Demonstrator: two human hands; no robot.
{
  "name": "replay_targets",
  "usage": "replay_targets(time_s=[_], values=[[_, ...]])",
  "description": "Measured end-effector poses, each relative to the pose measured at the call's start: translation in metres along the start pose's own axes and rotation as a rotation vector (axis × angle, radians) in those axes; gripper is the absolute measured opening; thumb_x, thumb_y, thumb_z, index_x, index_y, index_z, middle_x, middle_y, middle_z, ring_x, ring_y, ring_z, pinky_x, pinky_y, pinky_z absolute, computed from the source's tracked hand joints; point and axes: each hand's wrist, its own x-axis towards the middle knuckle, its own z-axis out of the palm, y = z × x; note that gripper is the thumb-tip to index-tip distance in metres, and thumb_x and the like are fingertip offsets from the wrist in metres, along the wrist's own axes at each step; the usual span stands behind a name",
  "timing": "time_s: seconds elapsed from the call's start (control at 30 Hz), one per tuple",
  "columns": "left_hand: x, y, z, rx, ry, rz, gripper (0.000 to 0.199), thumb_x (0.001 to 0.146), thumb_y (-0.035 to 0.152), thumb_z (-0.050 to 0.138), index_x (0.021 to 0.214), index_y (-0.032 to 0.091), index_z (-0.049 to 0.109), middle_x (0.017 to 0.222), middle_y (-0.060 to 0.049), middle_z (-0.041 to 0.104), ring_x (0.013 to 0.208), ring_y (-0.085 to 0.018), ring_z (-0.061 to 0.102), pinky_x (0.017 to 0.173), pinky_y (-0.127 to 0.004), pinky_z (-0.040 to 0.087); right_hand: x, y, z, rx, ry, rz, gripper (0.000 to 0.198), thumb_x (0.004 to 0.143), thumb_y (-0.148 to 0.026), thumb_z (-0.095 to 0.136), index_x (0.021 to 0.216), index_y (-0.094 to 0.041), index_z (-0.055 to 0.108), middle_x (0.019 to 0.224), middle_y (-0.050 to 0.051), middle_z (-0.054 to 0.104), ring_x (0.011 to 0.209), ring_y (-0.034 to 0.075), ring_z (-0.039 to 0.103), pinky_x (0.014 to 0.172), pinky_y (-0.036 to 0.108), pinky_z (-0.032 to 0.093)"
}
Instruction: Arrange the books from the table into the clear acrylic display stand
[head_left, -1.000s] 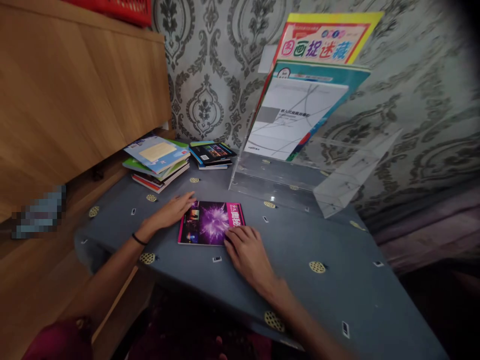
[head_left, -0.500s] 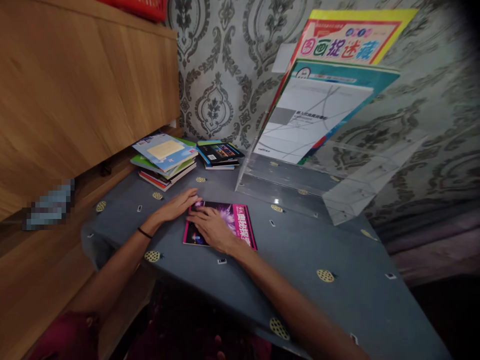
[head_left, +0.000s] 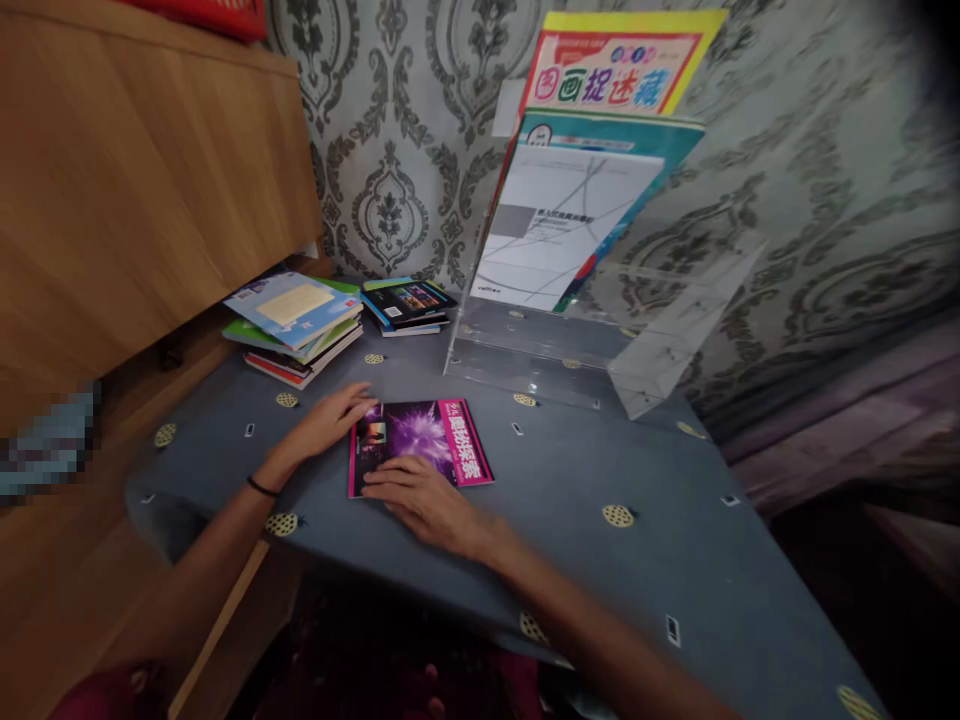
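Note:
A thin book (head_left: 420, 435) with a black, purple and pink cover lies flat on the cloth-covered table (head_left: 555, 540). My left hand (head_left: 330, 418) rests at the book's upper left corner, fingers stretched out and the fingertips touching its edge. Across the lower part of the cover lies my right hand (head_left: 424, 503), palm down with its fingers extended. It hides part of the cover and the book's near edge. Neither hand grips anything.
A clear acrylic stand (head_left: 525, 370) holds several upright books, a white booklet (head_left: 570, 230) in front. At the back left are a stack of books (head_left: 296, 315) and a smaller pile (head_left: 409, 303). A wooden cabinet (head_left: 157, 160) borders the left; patterned wallpaper (head_left: 390, 210) is behind.
My right hand has slid down the cover toward the book's near edge, uncovering more of the purple picture. My left hand stays at the upper left corner. The camera view has shifted to the right.

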Motion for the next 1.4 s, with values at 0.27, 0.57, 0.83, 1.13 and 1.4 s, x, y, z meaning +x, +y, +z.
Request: replay_targets(time_s=[0.27,0.57,0.83,1.13,1.4], values=[[-0.035,0.036,0.017,0.269,-0.009,0.082,0.029,0.097,0.035,0.048,0.11,0.02,0.07,0.101,-0.007,0.076,0.092,-0.023,0.071,0.084,-0.033,0.052,-0.031,0.041,-0.048,0.05,0.265,0.294,0.03,0.102,-0.035,0.049,0.113,-0.021,0.073,0.105,0.009,0.075,0.101,0.023,0.066,0.092,0.042,0.052],[-0.06,0.085,0.066,0.553,-0.105,0.33,0.024,0.099,0.024,0.049,0.084,0.018,0.066,0.08,-0.006,0.068,0.079,-0.023,0.067,0.069,-0.031,0.048,0.033,0.055,-0.029,-0.352,0.061,0.442,0.039,0.103,-0.028,0.043,0.136,-0.016,0.06,0.149,0.016,0.053,0.141,0.026,0.045,0.117,0.049,0.033],[-0.051,0.095,0.06,0.5,-0.234,0.234,0.024,0.099,0.027,0.052,0.08,0.018,0.065,0.077,-0.005,0.068,0.074,-0.02,0.065,0.065,-0.029,0.042,-0.021,0.068,-0.045,-0.441,0.127,0.648,0.053,0.102,-0.038,0.042,0.148,-0.011,0.048,0.157,0.019,0.042,0.149,0.03,0.033,0.121,0.052,0.028],[-0.04,0.082,0.066,0.499,-0.082,0.112,0.017,0.098,0.027,0.049,0.105,0.019,0.063,0.109,-0.011,0.066,0.101,-0.028,0.062,0.087,-0.041,0.049,-0.077,0.054,-0.042,-0.564,0.254,0.703,0.049,0.102,-0.034,0.038,0.145,-0.015,0.05,0.152,0.017,0.05,0.143,0.029,0.042,0.117,0.052,0.034],[-0.025,0.061,0.079,0.046,0.049,0.07,0.037,0.094,0.027,0.05,0.131,0.022,0.051,0.131,-0.012,0.062,0.125,-0.028,0.056,0.107,-0.051,0.044,-0.075,0.053,-0.037,-0.586,0.297,0.704,0.045,0.1,-0.029,0.041,0.141,-0.016,0.053,0.148,0.017,0.054,0.14,0.031,0.046,0.115,0.054,0.036]])
